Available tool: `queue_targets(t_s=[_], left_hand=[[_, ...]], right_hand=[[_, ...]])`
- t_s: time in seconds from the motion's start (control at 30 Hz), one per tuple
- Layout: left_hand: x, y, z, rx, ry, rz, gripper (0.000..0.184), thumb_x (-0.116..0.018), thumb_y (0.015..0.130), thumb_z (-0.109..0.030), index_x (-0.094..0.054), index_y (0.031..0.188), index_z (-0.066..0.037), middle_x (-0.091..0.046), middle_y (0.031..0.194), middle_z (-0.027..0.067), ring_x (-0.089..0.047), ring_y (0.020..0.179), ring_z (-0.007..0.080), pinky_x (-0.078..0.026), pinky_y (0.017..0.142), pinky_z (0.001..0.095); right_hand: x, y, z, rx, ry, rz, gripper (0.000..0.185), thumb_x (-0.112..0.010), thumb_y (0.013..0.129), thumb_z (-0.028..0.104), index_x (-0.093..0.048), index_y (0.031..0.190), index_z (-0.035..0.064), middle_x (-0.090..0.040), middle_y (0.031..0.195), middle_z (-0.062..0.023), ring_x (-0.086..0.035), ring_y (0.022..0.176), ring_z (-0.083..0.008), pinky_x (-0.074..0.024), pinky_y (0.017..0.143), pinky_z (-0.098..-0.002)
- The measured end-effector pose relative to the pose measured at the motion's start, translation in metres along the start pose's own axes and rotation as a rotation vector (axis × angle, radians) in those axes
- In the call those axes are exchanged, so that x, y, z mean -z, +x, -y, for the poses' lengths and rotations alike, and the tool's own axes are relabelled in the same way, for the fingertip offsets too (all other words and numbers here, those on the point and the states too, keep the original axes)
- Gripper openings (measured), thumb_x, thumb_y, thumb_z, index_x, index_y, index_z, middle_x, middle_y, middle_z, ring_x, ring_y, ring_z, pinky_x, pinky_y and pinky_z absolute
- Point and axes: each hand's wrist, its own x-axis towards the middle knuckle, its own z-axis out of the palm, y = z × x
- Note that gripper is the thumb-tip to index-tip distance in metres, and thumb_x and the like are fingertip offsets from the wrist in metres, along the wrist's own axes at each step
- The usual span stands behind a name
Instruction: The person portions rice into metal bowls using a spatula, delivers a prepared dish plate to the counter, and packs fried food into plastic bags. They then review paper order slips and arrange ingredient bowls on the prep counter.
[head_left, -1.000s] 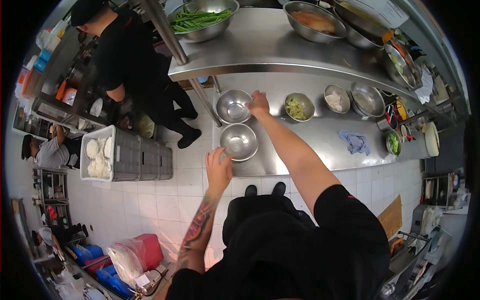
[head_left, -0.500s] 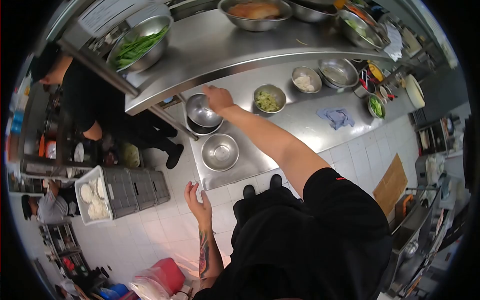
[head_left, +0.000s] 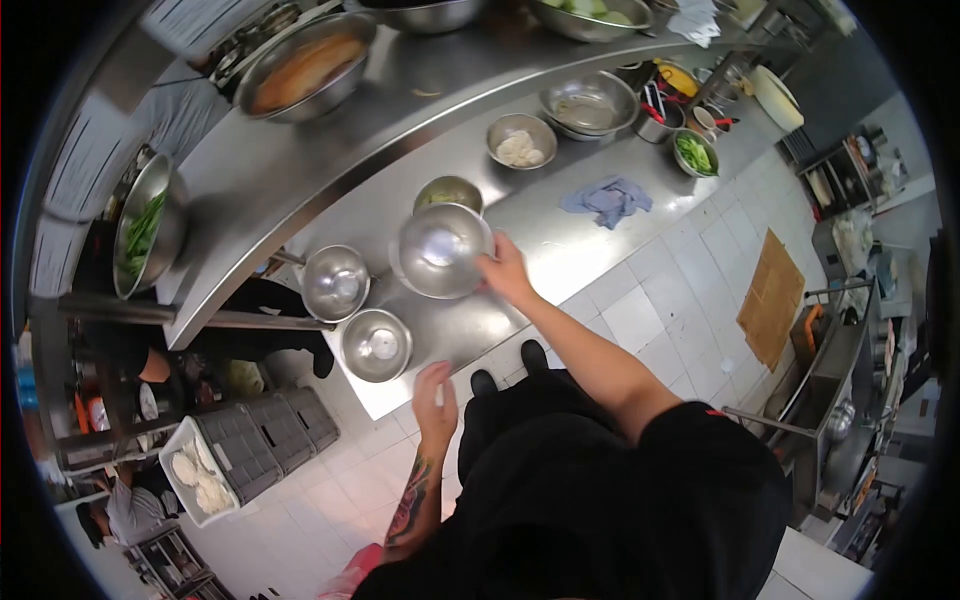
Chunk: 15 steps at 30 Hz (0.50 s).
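My right hand [head_left: 506,270] grips the rim of an empty steel bowl [head_left: 443,250], raised above the counter. The held bowl partly covers a bowl of green food [head_left: 448,193] behind it. Two more empty steel bowls stand at the counter's left end, one farther back [head_left: 336,284] and one near the front edge [head_left: 377,346]. In front of the counter edge, my left hand [head_left: 435,400] is empty, with its fingers apart.
A shelf [head_left: 400,110] with food bowls overhangs the counter. Along the counter are a bowl of white pieces [head_left: 521,141], a blue cloth [head_left: 607,200] and a bowl of greens [head_left: 695,154]. Grey crates [head_left: 265,440] stand at left; two other people are behind.
My right hand has lifted a bowl off the one beneath it and carried it to the right. The view has turned, and my left hand is still empty.
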Motion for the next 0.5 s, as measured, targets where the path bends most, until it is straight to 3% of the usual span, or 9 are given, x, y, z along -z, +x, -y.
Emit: queue_targets(t_s=[0.07,0.13,0.2,0.23,0.27,0.3,0.33,0.43,0.5], left_hand=[[-0.038,0.003,0.011,0.053,-0.114,0.157,0.025,-0.058,0.093,0.001,-0.061,0.118,0.0,-0.063,0.119,0.0176,-0.064,0.104,0.0282,-0.053,0.087,0.0353],[-0.076,0.006,0.018,0.11,-0.219,0.315,0.035,-0.059,0.095,0.0,-0.056,0.129,-0.001,-0.061,0.126,0.0164,-0.064,0.104,0.0255,-0.054,0.083,0.032],[-0.109,0.022,0.019,0.481,-0.431,0.364,0.06,-0.057,0.102,-0.025,-0.03,0.151,-0.005,-0.051,0.139,0.0173,-0.063,0.108,0.0273,-0.058,0.079,0.0342],[-0.12,0.036,0.013,0.483,-0.416,0.361,0.06,-0.057,0.102,-0.025,-0.03,0.151,-0.005,-0.051,0.139,0.0173,-0.063,0.108,0.0273,-0.058,0.079,0.0342],[-0.129,0.054,0.007,0.673,-0.522,0.256,0.071,-0.053,0.101,-0.039,-0.018,0.154,-0.007,-0.046,0.143,0.0181,-0.063,0.111,0.0297,-0.059,0.078,0.0382],[-0.138,0.069,0.001,0.856,-0.628,0.148,0.084,-0.05,0.1,-0.053,-0.006,0.157,-0.009,-0.042,0.147,0.0189,-0.062,0.113,0.032,-0.061,0.078,0.0422],[-0.149,0.08,0.013,0.867,-0.604,0.109,0.092,-0.045,0.095,-0.068,-0.009,0.155,-0.01,-0.037,0.149,0.0206,-0.06,0.116,0.0353,-0.062,0.076,0.0491],[-0.172,0.115,0.009,0.886,-0.551,0.027,0.102,-0.057,0.092,-0.064,-0.003,0.157,-0.006,-0.033,0.15,0.0202,-0.06,0.115,0.0385,-0.062,0.07,0.0501],[-0.184,0.126,-0.004,0.94,-0.479,-0.066,0.106,-0.06,0.09,-0.064,-0.002,0.157,-0.006,-0.031,0.153,0.0213,-0.058,0.117,0.0387,-0.062,0.072,0.0481]], right_hand=[[0.072,-0.024,-0.027,-0.248,-0.052,-0.126,0.028,-0.061,0.087,0.009,-0.052,0.11,-0.0036,-0.063,0.086,-0.0104,-0.069,0.07,-0.02,-0.0574,0.044,-0.0311],[0.116,-0.055,-0.043,-0.456,0.127,0.001,0.033,-0.061,0.095,0.02,-0.049,0.117,-0.0031,-0.065,0.091,-0.0115,-0.072,0.081,-0.0245,-0.0616,0.058,-0.035],[0.153,-0.089,-0.036,-0.497,0.201,0.315,0.037,-0.057,0.101,0.028,-0.048,0.126,0.0015,-0.066,0.098,-0.0116,-0.073,0.086,-0.0246,-0.0613,0.067,-0.0355],[0.176,-0.105,-0.023,-0.512,0.134,0.478,0.042,-0.055,0.102,0.033,-0.048,0.131,0.0033,-0.068,0.105,-0.0125,-0.073,0.087,-0.0237,-0.0608,0.071,-0.0354],[0.206,-0.113,-0.028,-0.57,0.046,0.564,0.046,-0.056,0.102,0.033,-0.046,0.14,0.0077,-0.068,0.116,-0.0122,-0.072,0.088,-0.0207,-0.0587,0.072,-0.0306],[0.245,-0.122,-0.04,-0.491,0.017,0.632,0.045,-0.058,0.101,0.033,-0.051,0.137,0.0068,-0.069,0.113,-0.01,-0.071,0.087,-0.0176,-0.0566,0.074,-0.028],[0.287,-0.128,-0.051,-0.44,-0.04,0.6,0.039,-0.06,0.101,0.03,-0.057,0.131,0.0052,-0.069,0.111,-0.0089,-0.07,0.086,-0.0153,-0.0558,0.073,-0.0274],[0.436,-0.151,-0.105,-0.352,-0.199,0.171,0.03,-0.064,0.098,0.023,-0.064,0.121,0.0032,-0.071,0.097,-0.008,-0.069,0.081,-0.0141,-0.0561,0.073,-0.0288],[0.556,-0.173,-0.156,-0.304,-0.506,-0.167,0.032,-0.067,0.094,0.023,-0.066,0.116,0.0004,-0.072,0.101,-0.0155,-0.072,0.086,-0.0246,-0.0568,0.077,-0.0353]])
